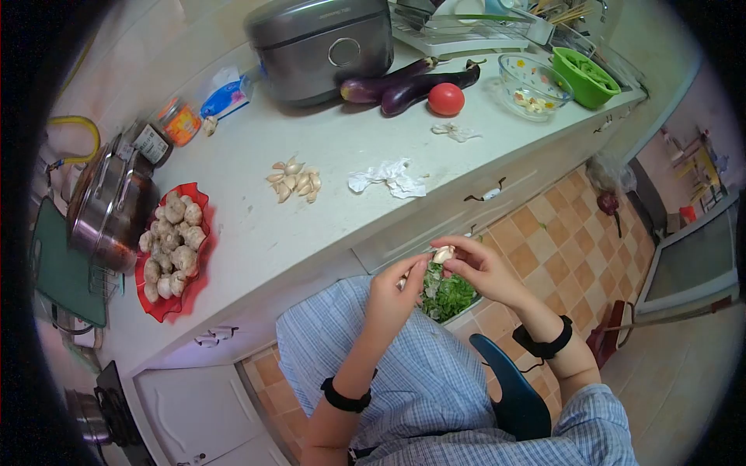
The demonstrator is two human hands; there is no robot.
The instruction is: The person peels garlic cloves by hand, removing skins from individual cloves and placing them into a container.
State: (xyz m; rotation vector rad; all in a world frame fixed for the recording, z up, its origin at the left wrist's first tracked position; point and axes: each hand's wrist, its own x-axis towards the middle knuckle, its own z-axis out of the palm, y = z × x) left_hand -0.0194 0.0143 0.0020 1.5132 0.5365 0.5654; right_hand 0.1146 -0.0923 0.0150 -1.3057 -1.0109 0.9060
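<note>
Garlic (443, 254), pale and partly peeled, is held between my two hands in front of my lap. My right hand (486, 272) pinches it with thumb and fingers. My left hand (395, 289) is closed, its fingertips meeting the garlic's left side; a pale bit shows by its curled fingers, too small to name. Below the hands, leafy greens (451, 298) fill a container low near the floor. On the counter, loose garlic cloves (294, 180) lie in a small pile, left of a crumpled white tissue (388, 179).
A red dish (194, 307) of mushrooms (172, 241) stands at the counter's left. Behind are a rice cooker (322, 50), eggplants (416, 89), a tomato (446, 99), a glass bowl (536, 81) with pale pieces and a green basket (587, 85). The counter's front edge runs before me.
</note>
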